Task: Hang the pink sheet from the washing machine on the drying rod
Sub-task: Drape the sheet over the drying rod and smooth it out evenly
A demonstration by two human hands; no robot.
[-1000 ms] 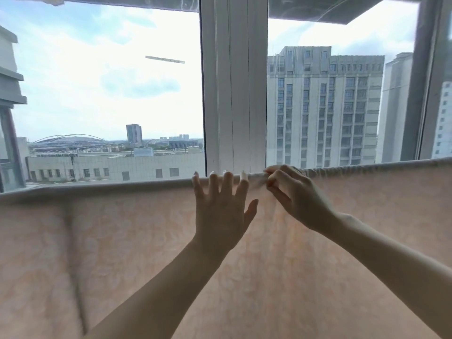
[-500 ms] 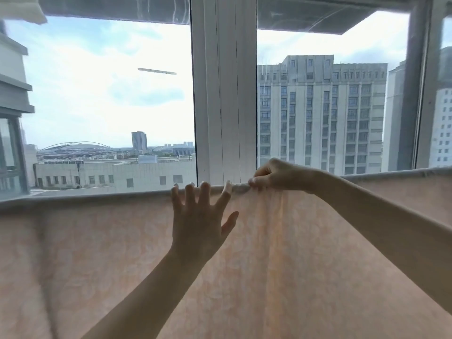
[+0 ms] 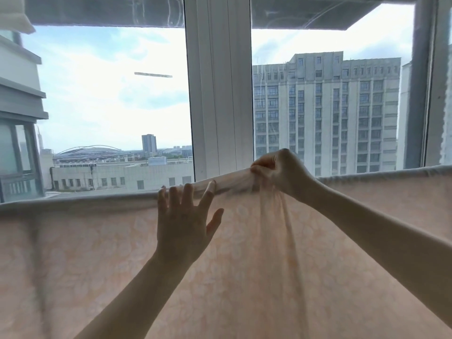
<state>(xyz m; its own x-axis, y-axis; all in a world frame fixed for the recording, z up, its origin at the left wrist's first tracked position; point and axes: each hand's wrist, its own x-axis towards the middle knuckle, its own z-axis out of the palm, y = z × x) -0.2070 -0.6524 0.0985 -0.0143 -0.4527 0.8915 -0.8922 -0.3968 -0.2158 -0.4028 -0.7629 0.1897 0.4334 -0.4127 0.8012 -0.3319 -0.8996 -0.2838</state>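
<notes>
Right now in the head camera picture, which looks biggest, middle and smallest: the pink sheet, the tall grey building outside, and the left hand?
1. pink sheet
2. tall grey building
3. left hand

That is only how they look: the building is far off, so really it is much the biggest.

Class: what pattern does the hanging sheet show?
Pale floral print on pink sheet; head view.

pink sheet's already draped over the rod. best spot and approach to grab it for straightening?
Grip the pink sheet at its top fold, where it rides the rod, coming from the near side and above. The right hand already pinches a bunch there, with creases fanning down. The left hand lies flat beside it. Lower down the cloth hangs loose and flat.
</notes>
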